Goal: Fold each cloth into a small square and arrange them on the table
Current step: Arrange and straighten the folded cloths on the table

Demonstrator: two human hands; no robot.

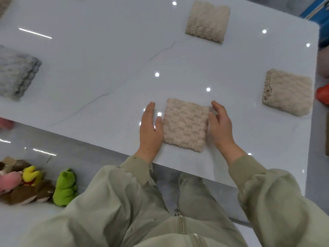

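Note:
A beige fluffy cloth (186,124), folded into a small square, lies near the front edge of the white table (106,68). My left hand (150,129) lies flat with straight fingers against the cloth's left side. My right hand (220,123) stands on edge with straight fingers against its right side. Two more folded beige cloths rest on the table, one at the far side (207,22) and one at the right edge (288,91). A folded grey cloth (17,77) sits at the left.
Plush toys lie on the floor at lower left, among them a green one (65,188), a yellow one (32,175) and a pink one (8,180). An orange object (323,93) sits just beyond the table's right edge. The table's front edge runs just below my wrists.

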